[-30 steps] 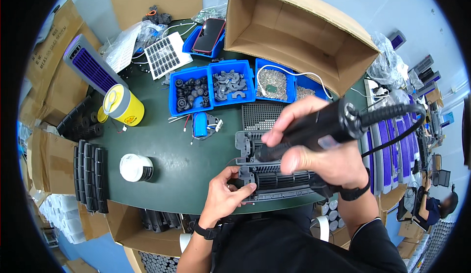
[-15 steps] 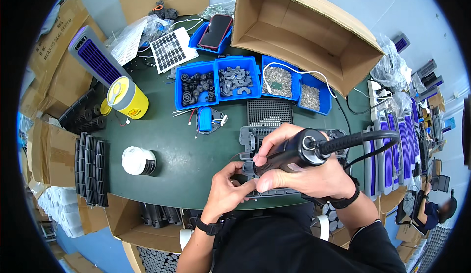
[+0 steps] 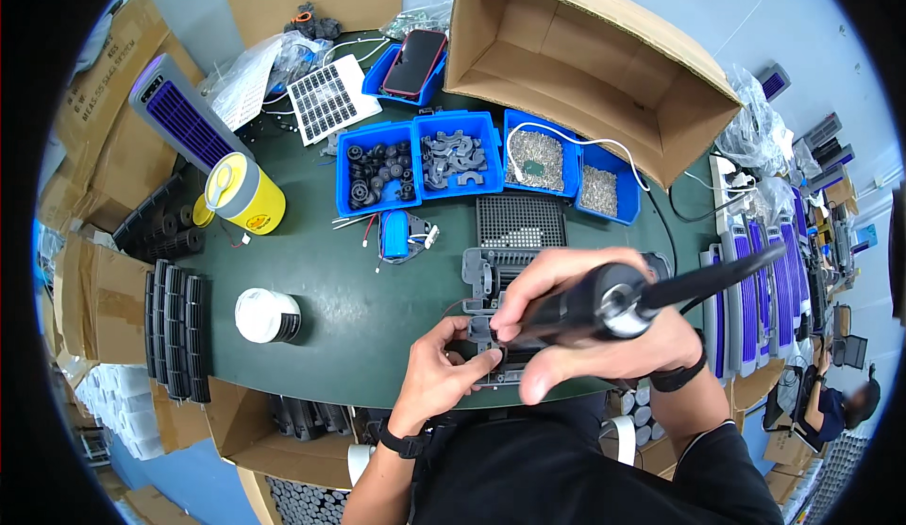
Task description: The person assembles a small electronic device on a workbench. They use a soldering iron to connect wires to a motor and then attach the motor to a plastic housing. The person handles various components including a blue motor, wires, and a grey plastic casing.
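My right hand [image 3: 651, 344] is wrapped round a black corded electric screwdriver [image 3: 571, 317], its thumb held away from the body. The tool's front end points down-left toward grey plastic housing parts; its tip is hidden by my fingers. At the left end of the nearer grey housing [image 3: 512, 374], my left hand [image 3: 436, 366] is closed, thumb and fingers pinching round a small dark part there. Much of that part is covered. Just beyond lies another grey housing [image 3: 479, 278], partly under my right hand. A black perforated tray [image 3: 519, 218] sits behind it.
Blue bins [image 3: 377, 206] hold dark rollers, grey clips and small screws. A large cardboard box [image 3: 585, 62] stands behind them. To the left are a yellow cup [image 3: 257, 206], a white tub [image 3: 264, 314] and black cylinders [image 3: 175, 331]. Purple-grey fan units [image 3: 746, 289] line the right.
My right hand and the screwdriver have shifted slightly right, and the tool's rear and cord are blurred by motion. The right thumb has swung away from the tool. My left hand stays nearly in place.
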